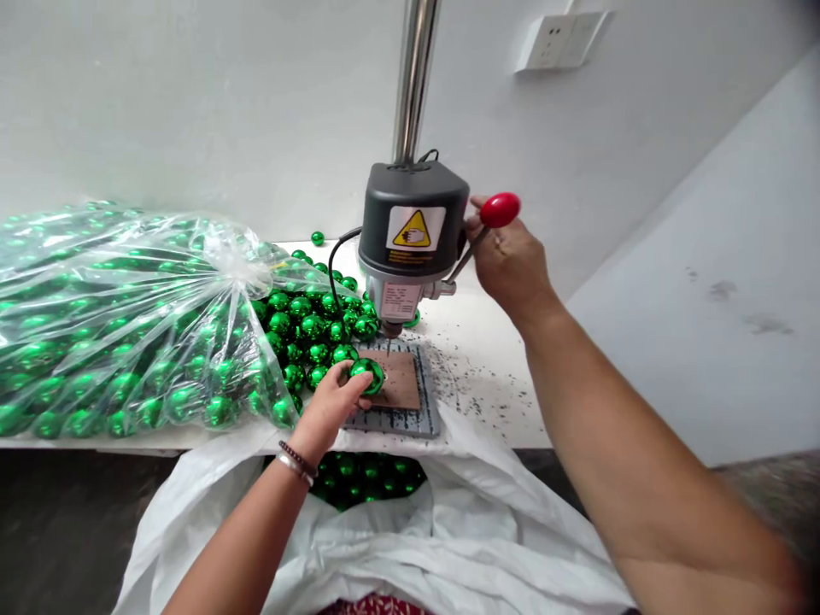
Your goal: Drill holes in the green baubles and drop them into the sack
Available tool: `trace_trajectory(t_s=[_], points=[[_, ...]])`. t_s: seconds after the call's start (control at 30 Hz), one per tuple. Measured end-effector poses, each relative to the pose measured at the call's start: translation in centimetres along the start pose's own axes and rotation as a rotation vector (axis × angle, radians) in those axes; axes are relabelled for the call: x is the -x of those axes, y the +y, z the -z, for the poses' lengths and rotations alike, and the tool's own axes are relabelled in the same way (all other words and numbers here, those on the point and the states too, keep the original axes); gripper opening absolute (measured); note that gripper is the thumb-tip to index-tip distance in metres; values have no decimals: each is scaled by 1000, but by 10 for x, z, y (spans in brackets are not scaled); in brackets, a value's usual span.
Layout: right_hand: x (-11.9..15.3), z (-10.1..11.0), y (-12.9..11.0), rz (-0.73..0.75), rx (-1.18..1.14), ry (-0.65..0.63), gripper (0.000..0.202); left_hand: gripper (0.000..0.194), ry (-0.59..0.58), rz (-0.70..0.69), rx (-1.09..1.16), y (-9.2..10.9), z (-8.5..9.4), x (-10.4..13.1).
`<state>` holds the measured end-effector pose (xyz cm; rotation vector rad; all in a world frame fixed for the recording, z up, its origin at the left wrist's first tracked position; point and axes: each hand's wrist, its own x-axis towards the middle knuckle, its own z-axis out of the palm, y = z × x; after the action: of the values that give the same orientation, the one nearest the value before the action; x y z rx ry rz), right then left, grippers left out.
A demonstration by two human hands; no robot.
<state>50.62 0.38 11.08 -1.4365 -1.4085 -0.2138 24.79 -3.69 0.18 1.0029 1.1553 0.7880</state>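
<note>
A dark grey drill press (413,222) stands at the middle, its thin bit pointing down over a brown board (403,383) on a grey metal base (429,418). My left hand (339,395) is closed on a shiny green ball (367,376), thumb on its near side, at the board's left part, left of the bit. At the right of the drill head, my right hand (506,260) is raised beside the lever with a red knob (500,209). Its fingers are bent behind the lever and partly hidden, so their grip is unclear.
Loose green balls (312,327) lie left of the drill, beside a large clear bag of green balls (128,342). Dark shavings (474,384) litter the white table right of the base. Below the front edge, a white sack (448,521) holds more balls. A socket (557,41) is on the wall.
</note>
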Motion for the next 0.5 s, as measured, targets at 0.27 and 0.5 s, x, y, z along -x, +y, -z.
trace_trajectory(t_s=[0.27,0.5], points=[[83,19,0,-344,-150,-26,39,39,-74,39,140,-2,0,-11],[164,-5,-37,-342,-218,-452,27,38,-136,83,263,-15,1,-4]])
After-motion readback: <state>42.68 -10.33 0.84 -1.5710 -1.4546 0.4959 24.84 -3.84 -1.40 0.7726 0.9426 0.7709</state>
